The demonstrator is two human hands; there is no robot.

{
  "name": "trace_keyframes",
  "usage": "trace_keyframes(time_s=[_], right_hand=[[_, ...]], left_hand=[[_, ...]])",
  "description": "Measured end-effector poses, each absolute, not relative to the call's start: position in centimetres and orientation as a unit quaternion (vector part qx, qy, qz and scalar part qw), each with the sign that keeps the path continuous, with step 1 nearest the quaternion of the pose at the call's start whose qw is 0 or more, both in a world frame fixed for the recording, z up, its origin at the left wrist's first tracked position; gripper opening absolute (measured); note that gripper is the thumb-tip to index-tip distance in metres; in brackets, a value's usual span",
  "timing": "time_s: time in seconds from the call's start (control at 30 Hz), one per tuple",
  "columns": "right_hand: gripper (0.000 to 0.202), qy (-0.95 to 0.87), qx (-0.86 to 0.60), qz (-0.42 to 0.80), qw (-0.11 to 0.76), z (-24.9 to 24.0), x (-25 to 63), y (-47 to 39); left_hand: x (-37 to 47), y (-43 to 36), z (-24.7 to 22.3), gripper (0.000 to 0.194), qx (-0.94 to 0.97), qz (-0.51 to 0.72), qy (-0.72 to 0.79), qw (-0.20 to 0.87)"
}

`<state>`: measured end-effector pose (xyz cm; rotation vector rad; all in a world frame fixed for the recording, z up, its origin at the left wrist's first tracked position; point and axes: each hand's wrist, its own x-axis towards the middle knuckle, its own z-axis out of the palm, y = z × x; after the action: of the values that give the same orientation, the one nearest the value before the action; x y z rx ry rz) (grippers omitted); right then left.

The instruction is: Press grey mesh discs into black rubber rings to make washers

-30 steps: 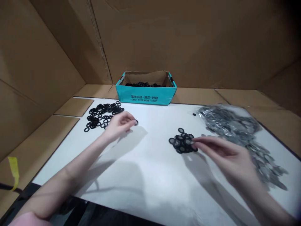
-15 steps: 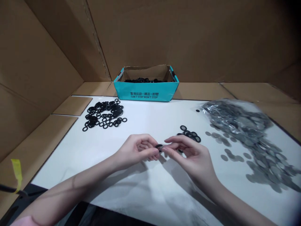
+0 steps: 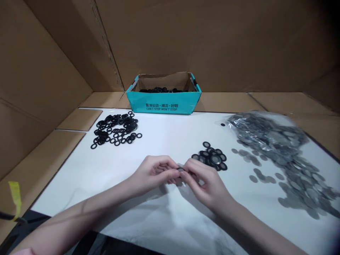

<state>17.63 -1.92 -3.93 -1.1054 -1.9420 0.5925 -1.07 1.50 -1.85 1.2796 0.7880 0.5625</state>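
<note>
My left hand [image 3: 156,173] pinches a black rubber ring [image 3: 180,169] between thumb and fingers, low over the middle of the white table. My right hand [image 3: 205,182] is closed against the ring's right side, thumb and forefinger pressed on a thin grey disc that sits at the ring's opening. Fingers hide most of both pieces, so I cannot tell how the disc is seated. Just beyond my right hand lies a small heap of black rings with grey centres [image 3: 211,157].
At the left is a pile of black rings [image 3: 117,130]. Loose grey discs [image 3: 305,177] spill from a clear plastic bag [image 3: 265,129] at the right. A turquoise box [image 3: 164,102] holding black rings stands at the back, before cardboard walls [image 3: 212,42].
My right hand has moved left and slightly down, closing in on the ring, and more of the heap behind it shows. The view has shifted slightly.
</note>
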Motion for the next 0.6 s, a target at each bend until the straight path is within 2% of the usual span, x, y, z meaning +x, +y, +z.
trace_keyframes(time_s=[0.3, 0.6], right_hand=[[0.031, -0.712, -0.412, 0.367, 0.435, -3.6, 17.4, -2.5], [0.024, -0.738, -0.382, 0.323, 0.452, -3.2, 17.0, -2.7]], left_hand=[[-1.2, 1.2, -0.3, 0.027, 0.599, 0.207, 0.348, 0.69], [-1.9, 1.9, 0.6, 0.016, 0.674, 0.144, 0.329, 0.646]])
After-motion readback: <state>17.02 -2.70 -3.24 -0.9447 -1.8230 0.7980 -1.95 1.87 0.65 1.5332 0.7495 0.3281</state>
